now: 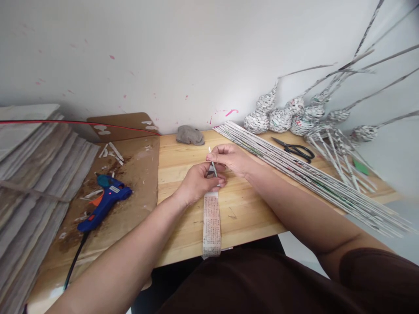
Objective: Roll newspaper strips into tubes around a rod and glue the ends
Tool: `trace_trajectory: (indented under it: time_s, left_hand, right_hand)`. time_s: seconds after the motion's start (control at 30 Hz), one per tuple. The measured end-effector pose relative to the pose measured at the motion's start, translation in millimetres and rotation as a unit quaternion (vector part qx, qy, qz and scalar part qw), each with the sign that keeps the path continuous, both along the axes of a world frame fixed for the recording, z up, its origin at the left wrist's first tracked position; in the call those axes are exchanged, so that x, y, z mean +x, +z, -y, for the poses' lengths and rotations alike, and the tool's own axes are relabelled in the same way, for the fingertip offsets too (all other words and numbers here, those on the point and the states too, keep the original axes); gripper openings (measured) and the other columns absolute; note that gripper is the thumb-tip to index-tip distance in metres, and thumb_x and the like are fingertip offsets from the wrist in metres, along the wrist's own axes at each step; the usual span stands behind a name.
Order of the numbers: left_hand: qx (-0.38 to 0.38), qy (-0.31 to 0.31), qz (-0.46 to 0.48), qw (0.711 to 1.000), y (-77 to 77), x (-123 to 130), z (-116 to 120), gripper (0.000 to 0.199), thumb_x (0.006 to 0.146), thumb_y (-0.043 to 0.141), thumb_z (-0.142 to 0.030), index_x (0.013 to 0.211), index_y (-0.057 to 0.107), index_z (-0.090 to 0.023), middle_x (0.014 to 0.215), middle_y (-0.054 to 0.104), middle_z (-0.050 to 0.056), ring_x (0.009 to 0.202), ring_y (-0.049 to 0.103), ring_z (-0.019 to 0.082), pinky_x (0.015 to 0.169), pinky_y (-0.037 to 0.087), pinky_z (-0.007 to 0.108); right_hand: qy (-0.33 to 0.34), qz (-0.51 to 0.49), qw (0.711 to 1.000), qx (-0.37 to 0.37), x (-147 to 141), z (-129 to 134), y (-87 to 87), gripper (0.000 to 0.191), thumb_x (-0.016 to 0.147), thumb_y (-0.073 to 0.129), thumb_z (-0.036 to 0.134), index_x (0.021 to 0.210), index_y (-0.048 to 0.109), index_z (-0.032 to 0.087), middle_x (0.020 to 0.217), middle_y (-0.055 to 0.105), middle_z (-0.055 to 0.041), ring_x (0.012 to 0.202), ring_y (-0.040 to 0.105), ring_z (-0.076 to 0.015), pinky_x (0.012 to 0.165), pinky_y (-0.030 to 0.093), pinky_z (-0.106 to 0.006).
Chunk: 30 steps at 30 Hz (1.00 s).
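Note:
A narrow strip of printed newspaper (212,222) lies lengthwise on the wooden table, its near end reaching the front edge. At its far end my left hand (197,181) is closed, thumb and fingers pinching the paper. A thin pale paper roll (214,169) slants up from there between both hands. My right hand (231,158) pinches the upper part of this roll between thumb and fingertips, just beyond the left hand. Fingers hide part of the roll and where it meets the strip.
A blue glue gun (109,198) lies on stained cardboard (140,174) at left, beside stacked newspapers (29,209). A grey cloth (190,135) is by the wall. Rolled paper sticks (294,174), black scissors (296,150) and several woven paper gourds (279,120) are at right.

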<state>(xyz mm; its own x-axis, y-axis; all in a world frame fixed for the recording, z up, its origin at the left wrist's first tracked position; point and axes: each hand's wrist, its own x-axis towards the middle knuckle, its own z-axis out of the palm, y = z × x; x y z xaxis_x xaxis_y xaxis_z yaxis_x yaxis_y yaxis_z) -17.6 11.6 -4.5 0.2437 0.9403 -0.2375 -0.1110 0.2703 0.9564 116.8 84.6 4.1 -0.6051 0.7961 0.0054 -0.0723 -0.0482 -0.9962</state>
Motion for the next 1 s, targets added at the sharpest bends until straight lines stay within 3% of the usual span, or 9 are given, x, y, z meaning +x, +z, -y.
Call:
trace_trajectory:
  time_s: [0.23,0.4,0.6,0.73,0.83,1.0]
  left_hand:
    - [0.020,0.046,0.010,0.999,-0.4,1,0,0.035,0.065,0.074,-0.013,0.095,0.058,-0.014,0.081,0.062,0.003,0.069,0.066,0.015,0.063,0.056,0.029]
    - [0.003,-0.010,-0.009,1.000,-1.6,2,4,0.031,0.067,0.073,-0.015,0.093,0.057,-0.015,0.069,0.060,0.001,0.062,0.061,0.012,0.053,0.052,0.024]
    - [-0.016,-0.059,-0.050,0.997,2.7,-5,3,0.041,0.060,0.080,-0.018,0.097,0.061,-0.016,0.074,0.060,0.001,0.066,0.061,0.014,0.054,0.055,0.026]
    - [-0.043,-0.028,0.044,0.998,7.5,-10,-3,0.038,0.064,0.079,-0.020,0.098,0.065,-0.015,0.093,0.064,0.006,0.079,0.063,0.014,0.067,0.056,0.027]
    - [-0.049,-0.006,0.107,0.993,7.1,-9,-4,0.028,0.070,0.075,-0.024,0.094,0.068,-0.012,0.093,0.066,0.008,0.085,0.064,0.014,0.078,0.055,0.028]
    - [-0.031,0.030,0.058,0.997,3.6,0,-1,0.029,0.073,0.072,-0.035,0.087,0.070,-0.010,0.081,0.069,0.009,0.075,0.065,0.014,0.071,0.055,0.028]
  right_hand:
    - [-0.034,-0.007,0.999,0.016,0,-3,2.4,0.028,0.071,0.074,0.037,0.066,0.059,0.014,0.056,0.056,0.0034,0.046,0.049,-0.0062,0.044,0.035,-0.019]
    - [-0.025,-0.007,1.000,0.003,0,-2,3.9,0.028,0.069,0.075,0.037,0.064,0.058,0.014,0.055,0.055,0.0042,0.040,0.044,-0.0055,0.037,0.032,-0.019]
    - [-0.056,0.007,0.998,0.012,2,-4,4.2,0.026,0.070,0.074,0.035,0.066,0.061,0.014,0.062,0.058,0.0021,0.045,0.043,-0.0042,0.038,0.032,-0.017]
    - [-0.041,0.006,0.999,0.001,3,-5,3.4,0.027,0.070,0.075,0.036,0.066,0.060,0.014,0.060,0.058,0.0019,0.044,0.046,-0.0053,0.039,0.037,-0.018]
    - [-0.022,0.007,0.999,-0.023,3,-3,3.0,0.028,0.072,0.073,0.038,0.069,0.058,0.016,0.054,0.056,0.0037,0.037,0.046,-0.0062,0.034,0.037,-0.019]
    - [-0.012,0.010,0.998,-0.061,1,0,3.1,0.032,0.069,0.076,0.038,0.067,0.053,0.016,0.050,0.057,0.0049,0.032,0.045,-0.0062,0.030,0.036,-0.018]
